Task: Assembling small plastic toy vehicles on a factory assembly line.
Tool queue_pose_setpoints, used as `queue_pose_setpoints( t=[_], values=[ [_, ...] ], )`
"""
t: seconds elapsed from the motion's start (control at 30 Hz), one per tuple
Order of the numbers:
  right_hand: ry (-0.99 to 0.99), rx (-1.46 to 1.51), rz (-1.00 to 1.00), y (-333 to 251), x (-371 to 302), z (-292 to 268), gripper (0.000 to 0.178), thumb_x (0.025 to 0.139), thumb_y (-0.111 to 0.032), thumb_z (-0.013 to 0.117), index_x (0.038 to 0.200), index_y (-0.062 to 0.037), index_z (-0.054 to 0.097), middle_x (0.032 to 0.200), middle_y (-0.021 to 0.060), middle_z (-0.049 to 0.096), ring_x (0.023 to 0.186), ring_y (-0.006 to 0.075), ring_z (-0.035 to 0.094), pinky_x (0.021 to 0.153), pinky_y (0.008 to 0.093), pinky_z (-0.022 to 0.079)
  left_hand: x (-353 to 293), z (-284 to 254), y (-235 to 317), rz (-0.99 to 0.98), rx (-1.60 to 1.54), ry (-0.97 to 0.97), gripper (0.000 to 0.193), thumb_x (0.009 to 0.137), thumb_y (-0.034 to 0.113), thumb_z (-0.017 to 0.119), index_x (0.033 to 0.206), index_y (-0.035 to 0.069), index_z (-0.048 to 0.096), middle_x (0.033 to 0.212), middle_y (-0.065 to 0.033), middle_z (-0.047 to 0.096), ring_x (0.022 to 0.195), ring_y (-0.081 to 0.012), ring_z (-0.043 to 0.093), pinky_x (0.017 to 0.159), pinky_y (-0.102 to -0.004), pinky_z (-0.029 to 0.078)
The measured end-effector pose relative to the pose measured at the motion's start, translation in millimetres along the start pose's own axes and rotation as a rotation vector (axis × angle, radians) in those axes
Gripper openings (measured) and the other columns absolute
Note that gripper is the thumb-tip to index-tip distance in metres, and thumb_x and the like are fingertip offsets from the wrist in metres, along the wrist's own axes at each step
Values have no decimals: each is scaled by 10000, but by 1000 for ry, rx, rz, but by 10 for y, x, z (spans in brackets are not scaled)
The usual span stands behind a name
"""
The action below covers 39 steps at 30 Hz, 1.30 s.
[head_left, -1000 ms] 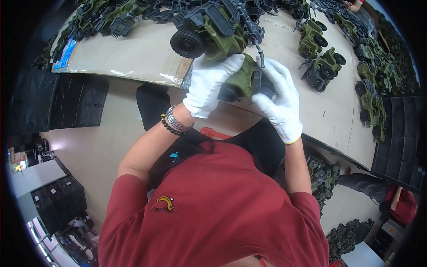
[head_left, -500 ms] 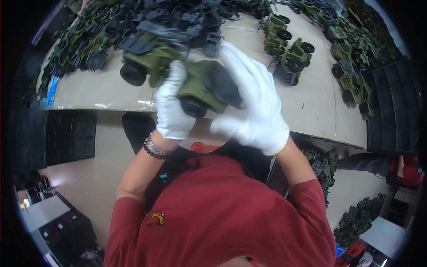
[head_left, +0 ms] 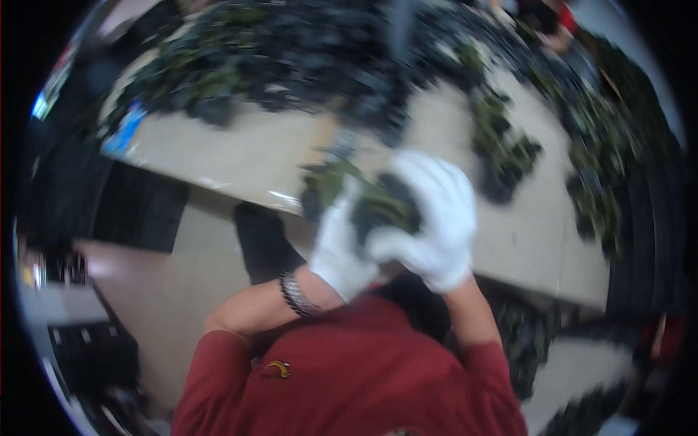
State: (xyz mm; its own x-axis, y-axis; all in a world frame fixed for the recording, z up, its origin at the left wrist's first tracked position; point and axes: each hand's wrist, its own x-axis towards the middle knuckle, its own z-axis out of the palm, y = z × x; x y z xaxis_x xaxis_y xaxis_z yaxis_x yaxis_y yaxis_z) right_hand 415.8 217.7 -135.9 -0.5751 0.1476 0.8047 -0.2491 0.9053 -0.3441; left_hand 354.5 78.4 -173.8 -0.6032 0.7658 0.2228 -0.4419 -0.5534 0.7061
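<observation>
An olive-green toy jeep (head_left: 329, 180) with black wheels is held over the near edge of the table, blurred by motion. My left hand (head_left: 338, 243), in a white glove, grips its side with the thumb across the body. My right hand (head_left: 440, 214), also gloved in white, curls its fingers round the jeep's right end and covers most of the dark part there. What the right fingertips touch is hidden.
Heaped grey and green toy parts (head_left: 291, 54) cover the far side of the light-topped table (head_left: 218, 149). Several toy jeeps (head_left: 498, 138) stand in a row to the right, beside another long row (head_left: 592, 174). Another person's arm (head_left: 558, 38) shows at the far right. Dark crates (head_left: 138, 207) stand at the left.
The view has turned, and the toy jeep now sits closer to my body and further right in the picture. My right hand has closed from spread fingers round the jeep's end.
</observation>
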Motion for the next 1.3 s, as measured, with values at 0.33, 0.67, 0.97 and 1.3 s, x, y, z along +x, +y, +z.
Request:
queue_pose_setpoints(
  t=[0.33,0.67,0.97,1.3],
  values=[
    [-156,-676,846,2224,-642,-1199,643,999,-451,523,1493,-58,403,1489,286,407,1345,441,426,1127,456,341,1510,-1180,2279,85,38,353,792,907,636,601,1402,41,431,1434,-177,493,1304,-338,487,1135,-553,356],
    [-14,-501,1024,2467,-376,-1117,551,737,-444,783,1062,-9,693,1057,211,720,1003,343,687,891,405,519,1088,-1125,1233,0,533,351,527,944,306,649,1365,14,526,1244,-131,624,1152,-283,615,1008,-442,466],
    [500,-586,919,2116,-935,-1462,457,718,-263,853,1048,-7,666,1162,208,641,1072,325,621,961,404,484,481,-411,-145,-438,886,-335,339,907,134,704,1202,-13,627,1064,-66,662,950,-108,622,816,-255,531],
    [490,-1223,298,1231,-94,-1471,346,696,-203,829,996,-93,694,1390,214,525,1090,403,562,962,456,485,366,33,-767,-573,708,-594,401,907,129,723,1255,-30,605,1128,-139,683,1008,-165,646,854,-299,538]
  ],
)
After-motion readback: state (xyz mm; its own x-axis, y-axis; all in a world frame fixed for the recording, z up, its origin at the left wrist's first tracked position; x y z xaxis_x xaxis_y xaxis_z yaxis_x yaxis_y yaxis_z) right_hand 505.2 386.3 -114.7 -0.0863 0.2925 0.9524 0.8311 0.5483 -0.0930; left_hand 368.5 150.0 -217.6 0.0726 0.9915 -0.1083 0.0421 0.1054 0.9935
